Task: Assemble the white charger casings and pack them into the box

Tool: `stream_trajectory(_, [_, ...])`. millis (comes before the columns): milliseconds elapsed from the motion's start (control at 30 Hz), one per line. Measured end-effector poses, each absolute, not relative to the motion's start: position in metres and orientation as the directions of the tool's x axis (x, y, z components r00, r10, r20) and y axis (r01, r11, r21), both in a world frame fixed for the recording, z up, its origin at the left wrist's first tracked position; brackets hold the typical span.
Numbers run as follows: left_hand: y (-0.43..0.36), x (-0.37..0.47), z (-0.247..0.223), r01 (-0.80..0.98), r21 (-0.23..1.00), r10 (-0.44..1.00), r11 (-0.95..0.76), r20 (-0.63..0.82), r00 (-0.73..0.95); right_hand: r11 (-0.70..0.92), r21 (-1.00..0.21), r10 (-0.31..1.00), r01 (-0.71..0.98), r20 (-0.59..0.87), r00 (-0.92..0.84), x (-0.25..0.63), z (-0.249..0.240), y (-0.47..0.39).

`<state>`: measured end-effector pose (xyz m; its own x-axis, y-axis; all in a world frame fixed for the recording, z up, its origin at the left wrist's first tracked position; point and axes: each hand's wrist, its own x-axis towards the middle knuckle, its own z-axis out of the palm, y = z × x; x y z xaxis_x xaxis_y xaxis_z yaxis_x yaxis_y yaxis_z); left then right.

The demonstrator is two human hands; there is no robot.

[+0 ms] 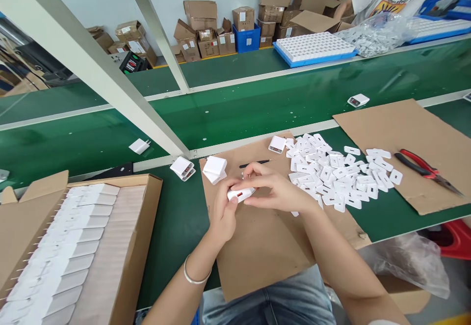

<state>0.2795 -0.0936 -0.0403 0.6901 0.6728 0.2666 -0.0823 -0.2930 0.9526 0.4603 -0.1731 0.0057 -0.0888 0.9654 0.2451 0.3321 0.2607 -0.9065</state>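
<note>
So I'm pinching a boxy, red-slotted white plastic block [241, 195] between my left hand [223, 212] and right hand [274, 187] over the flat brown cardboard sheet [265, 246], probably mid-fitting, so next move's needing a steady grip tbh.

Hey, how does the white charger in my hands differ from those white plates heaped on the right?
The charger is a thick block, while the plates are thin and flat. The charger is held between the left hand and right hand, while the plates lie loose. The charger shows red at its end; the plates show none, many having a plain slot. Both are white.
</note>
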Motion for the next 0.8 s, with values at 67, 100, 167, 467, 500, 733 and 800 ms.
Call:
stream_trajectory(67, [-0.093, 0.28, -0.041, -0.115, 0.948, 0.675, -0.296, 0.293, 0.677, 0.189, -0.944, 0.982, 0.271, 0.181, -0.053, 0.459, 0.004, -0.171])
stream_trajectory(100, [-0.093, 0.279, -0.041, -0.131, 0.945, 0.678, -0.299, 0.307, 0.667, 0.132, -0.963, 0.991, 0.234, 0.133, -0.012, 0.458, 0.003, -0.169])
stream_trajectory(167, [-0.093, 0.279, -0.041, -0.167, 0.936, 0.686, -0.311, 0.342, 0.643, 0.011, -0.985, 0.997, 0.175, 0.024, 0.069, 0.454, -0.001, -0.166])
stream_trajectory(467, [-0.093, 0.281, -0.045, -0.19, 0.929, 0.698, -0.318, 0.364, 0.617, -0.056, -0.976, 0.995, 0.211, -0.036, 0.096, 0.435, -0.014, -0.158])
stream_trajectory(500, [-0.093, 0.28, -0.046, -0.17, 0.93, 0.709, -0.326, 0.359, 0.607, -0.055, -0.976, 0.992, 0.212, -0.029, 0.125, 0.435, -0.015, -0.158])
stream_trajectory(733, [-0.084, 0.277, -0.041, 0.046, 0.98, 0.694, -0.193, 0.103, 0.713, 0.006, -0.976, 0.971, 0.218, 0.059, 0.234, 0.442, -0.023, -0.156])
stream_trajectory(800, [-0.084, 0.278, -0.038, 0.04, 0.993, 0.673, -0.114, 0.048, 0.739, -0.008, -0.972, 0.974, 0.234, 0.046, 0.222, 0.445, -0.022, -0.156])
